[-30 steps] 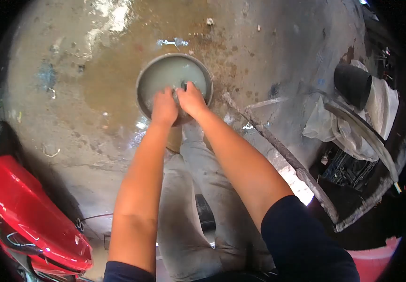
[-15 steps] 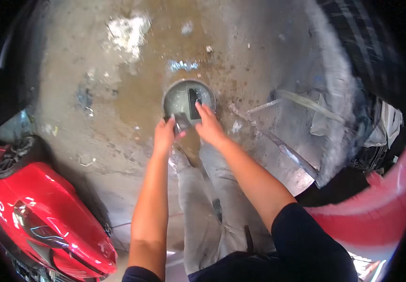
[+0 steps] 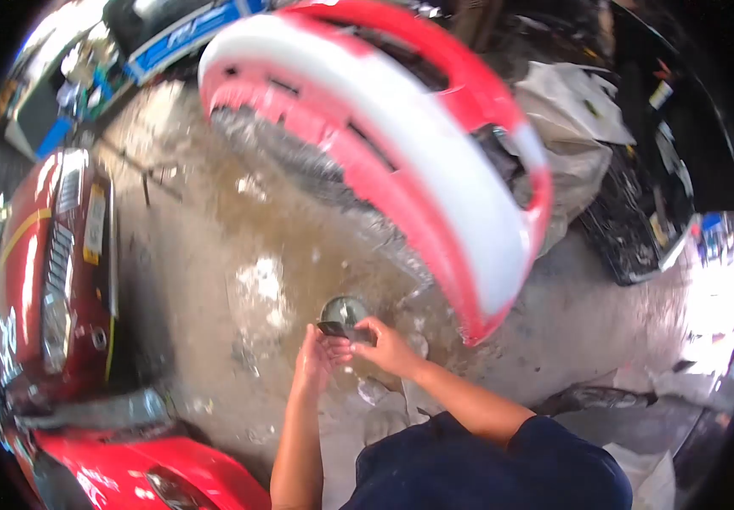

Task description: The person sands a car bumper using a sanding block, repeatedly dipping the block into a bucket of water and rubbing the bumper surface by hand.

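Note:
Both hands are together in front of the body, just on the near side of a round basin [image 3: 344, 308] of cloudy water on the floor. My left hand [image 3: 323, 355] is palm up, with its fingers under a thin dark piece [image 3: 333, 328]. My right hand [image 3: 384, 347] pinches a dark flat piece [image 3: 360, 335] by its right side. Whether these dark parts are one sheet or two cannot be made out.
A red and white car bumper [image 3: 435, 161] arches over the floor ahead. A dark red car [image 3: 61, 280] stands at the left, a bright red one [image 3: 154, 467] at the lower left. Grey sheeting [image 3: 566, 110] and black parts [image 3: 630, 229] lie at the right.
The view has lifted, bringing the whole bumper and the dark red car into sight. Both hands have come out of the basin and closer together, with the dark material between them.

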### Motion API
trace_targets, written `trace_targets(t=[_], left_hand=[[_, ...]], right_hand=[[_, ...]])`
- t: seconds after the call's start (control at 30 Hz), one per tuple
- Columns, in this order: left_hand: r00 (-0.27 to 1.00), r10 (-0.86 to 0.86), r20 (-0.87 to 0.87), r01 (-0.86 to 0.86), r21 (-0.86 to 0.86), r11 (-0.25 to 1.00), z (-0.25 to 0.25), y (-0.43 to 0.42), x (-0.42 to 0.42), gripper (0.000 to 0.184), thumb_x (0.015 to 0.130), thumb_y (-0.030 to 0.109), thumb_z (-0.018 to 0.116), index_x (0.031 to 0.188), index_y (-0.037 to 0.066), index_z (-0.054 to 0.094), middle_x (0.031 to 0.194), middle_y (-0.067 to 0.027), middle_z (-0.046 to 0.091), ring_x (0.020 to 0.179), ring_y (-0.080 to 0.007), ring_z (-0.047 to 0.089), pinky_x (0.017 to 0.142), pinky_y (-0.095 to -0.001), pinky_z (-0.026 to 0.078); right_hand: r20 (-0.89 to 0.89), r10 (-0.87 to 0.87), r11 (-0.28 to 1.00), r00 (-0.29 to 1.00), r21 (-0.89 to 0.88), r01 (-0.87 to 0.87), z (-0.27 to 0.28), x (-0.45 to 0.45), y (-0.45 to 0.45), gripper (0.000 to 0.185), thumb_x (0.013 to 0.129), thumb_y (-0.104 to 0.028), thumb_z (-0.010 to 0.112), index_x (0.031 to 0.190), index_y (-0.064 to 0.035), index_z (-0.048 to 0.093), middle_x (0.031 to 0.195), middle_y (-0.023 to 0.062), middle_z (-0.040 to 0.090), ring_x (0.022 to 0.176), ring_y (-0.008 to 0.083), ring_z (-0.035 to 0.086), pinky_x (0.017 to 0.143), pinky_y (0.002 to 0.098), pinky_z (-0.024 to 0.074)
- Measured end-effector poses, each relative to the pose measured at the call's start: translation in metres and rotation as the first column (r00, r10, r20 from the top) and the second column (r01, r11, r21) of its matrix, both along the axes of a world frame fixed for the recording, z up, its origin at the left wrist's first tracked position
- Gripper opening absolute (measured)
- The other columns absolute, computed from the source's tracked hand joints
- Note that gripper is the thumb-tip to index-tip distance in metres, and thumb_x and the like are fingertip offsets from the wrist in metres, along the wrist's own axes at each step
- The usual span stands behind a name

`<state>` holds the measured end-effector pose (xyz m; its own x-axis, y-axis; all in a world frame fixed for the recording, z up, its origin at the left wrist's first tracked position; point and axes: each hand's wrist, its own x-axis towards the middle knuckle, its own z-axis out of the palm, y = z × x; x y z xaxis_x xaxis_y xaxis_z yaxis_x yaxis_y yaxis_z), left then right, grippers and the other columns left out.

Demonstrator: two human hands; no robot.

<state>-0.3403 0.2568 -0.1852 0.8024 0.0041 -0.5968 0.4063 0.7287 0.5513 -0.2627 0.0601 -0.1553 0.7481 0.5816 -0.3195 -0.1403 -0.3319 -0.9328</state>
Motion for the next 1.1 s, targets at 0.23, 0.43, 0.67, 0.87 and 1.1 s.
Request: trace_targets(t=[0.23, 0.43, 0.67, 0.87, 1.1], left_hand=[[0.901, -0.417, 0.121, 0.216, 0.708, 0.672, 0.127, -0.090, 0.125, 0.043, 0.110, 0.036, 0.056, 0.140, 0.006, 0.059, 0.108, -0.0148, 0.071, 0.099, -0.0215, 0.069, 0.083, -0.0368, 0.058], [0.839, -0.436, 0.325, -0.443, 0.874, -0.200, 0.213, -0.119, 0.295, 0.061, 0.103, 0.035, 0.066, 0.150, 0.001, 0.048, 0.152, -0.0303, 0.044, 0.144, -0.0436, 0.041, 0.120, -0.0537, 0.034], [0.997, 0.045, 0.071, -0.045, 0.907, -0.419, 0.209, -0.094, 0.435, 0.107, 0.085, 0.059, 0.075, 0.166, 0.008, 0.027, 0.168, -0.0342, 0.021, 0.157, -0.0488, 0.020, 0.127, -0.0522, 0.024], [0.981, 0.055, 0.187, -0.157, 0.926, -0.344, 0.193, -0.085, 0.440, 0.108, 0.085, 0.047, 0.075, 0.169, 0.010, 0.018, 0.170, -0.0370, 0.009, 0.159, -0.0497, 0.015, 0.127, -0.0522, 0.024], [0.980, 0.047, 0.194, -0.180, 0.962, -0.207, 0.209, -0.104, 0.428, 0.104, 0.087, 0.042, 0.073, 0.169, 0.008, 0.019, 0.170, -0.0350, 0.012, 0.160, -0.0481, 0.010, 0.128, -0.0531, 0.020]], right_hand=[[-0.234, -0.392, 0.836, 0.890, 0.312, 0.451, 0.066, 0.008, -0.132, 0.041, 0.098, -0.009, 0.063, 0.137, -0.0028, 0.052, 0.116, 0.0124, 0.066, 0.102, 0.0200, 0.066, 0.088, 0.0329, 0.0529], [0.226, -0.595, 0.786, 0.771, 0.361, 0.501, 0.072, 0.064, -0.260, 0.059, 0.102, -0.011, 0.056, 0.157, -0.0021, 0.037, 0.160, 0.0198, 0.040, 0.144, 0.0286, 0.045, 0.115, 0.0393, 0.0410], [0.763, -0.104, 0.984, 0.638, -0.016, 0.179, 0.083, 0.155, -0.231, 0.073, 0.101, -0.019, 0.059, 0.163, 0.0029, 0.026, 0.172, 0.0268, 0.018, 0.162, 0.0364, 0.016, 0.132, 0.0463, 0.0165], [0.694, -0.086, 0.996, 0.715, 0.037, 0.083, 0.062, 0.155, -0.265, 0.077, 0.100, -0.023, 0.061, 0.163, 0.0046, 0.026, 0.171, 0.0275, 0.020, 0.161, 0.0379, 0.017, 0.132, 0.0499, 0.0147], [0.676, 0.011, 0.999, 0.737, 0.030, -0.042, 0.071, 0.169, -0.280, 0.075, 0.103, -0.026, 0.059, 0.163, 0.0044, 0.026, 0.171, 0.0264, 0.021, 0.161, 0.0382, 0.016, 0.132, 0.0511, 0.0123]])
